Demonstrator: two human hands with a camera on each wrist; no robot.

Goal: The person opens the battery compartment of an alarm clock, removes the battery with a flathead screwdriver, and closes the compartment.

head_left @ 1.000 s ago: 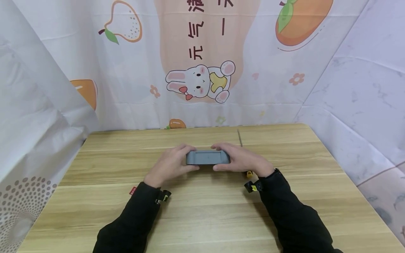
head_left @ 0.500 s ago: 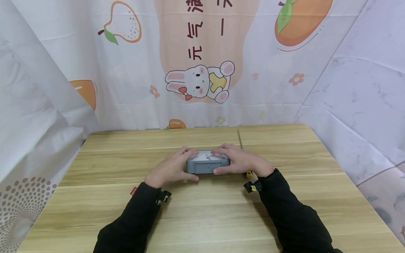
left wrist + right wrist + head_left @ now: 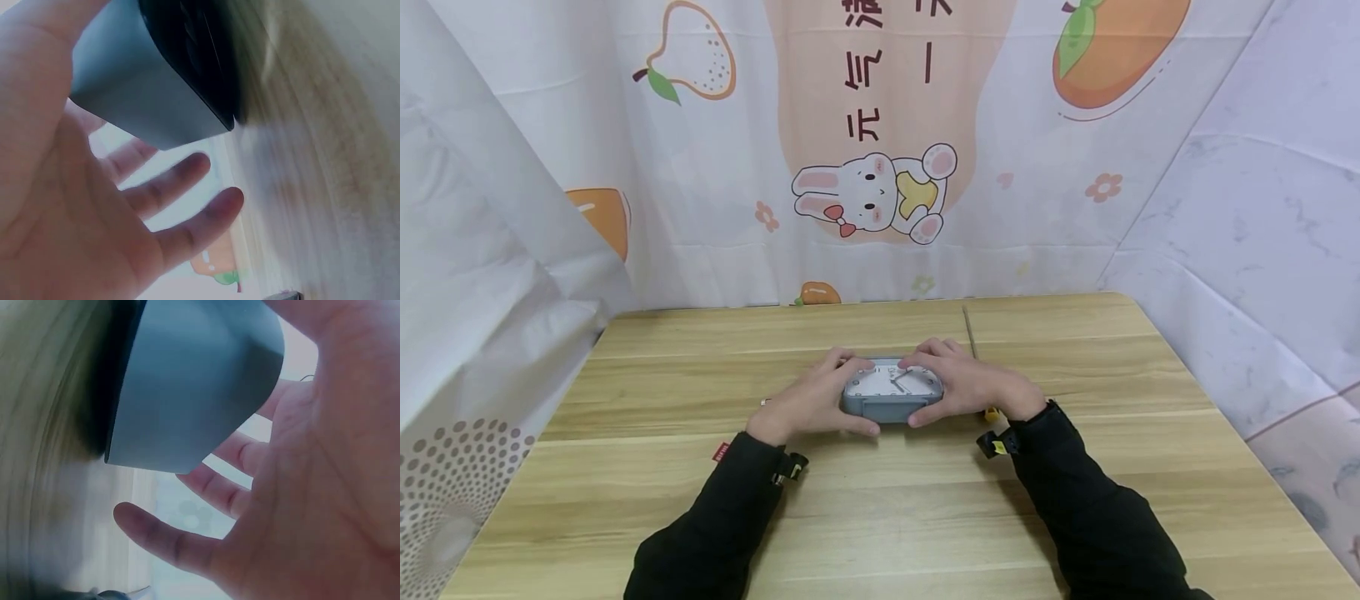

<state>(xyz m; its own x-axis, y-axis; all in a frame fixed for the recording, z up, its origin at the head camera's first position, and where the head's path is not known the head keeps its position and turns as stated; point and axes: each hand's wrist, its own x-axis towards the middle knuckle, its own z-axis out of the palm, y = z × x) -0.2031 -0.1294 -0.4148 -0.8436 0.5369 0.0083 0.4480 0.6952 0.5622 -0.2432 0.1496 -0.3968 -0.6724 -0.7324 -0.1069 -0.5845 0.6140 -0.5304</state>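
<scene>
A grey-blue clock point(image 3: 883, 408) with a white dial lies tipped back between the two hands in the head view, its dial facing up. My left hand point(image 3: 808, 402) grips its left end, thumb along the near side and fingertips over the far edge of the dial. At the other end my right hand point(image 3: 973, 385) holds it the same way. The left wrist view has the clock's grey side point(image 3: 144, 81) and black back close to the table, with the lower fingers stretched apart from it. Similar spread fingers show beside the clock's side point(image 3: 187, 387) in the right wrist view.
A thin rod point(image 3: 969, 329) lies behind the right hand on the wooden table point(image 3: 880, 517). A yellow and black piece point(image 3: 992, 413) shows under the right wrist, partly hidden. A small light-tipped item point(image 3: 764, 402) peeks out beside the left hand. A printed curtain point(image 3: 700, 208) hangs behind the table.
The clock has tipped backward from upright, so its dial has come into view facing up. Both hands have kept hold of its ends. A small item beside the left hand is now visible.
</scene>
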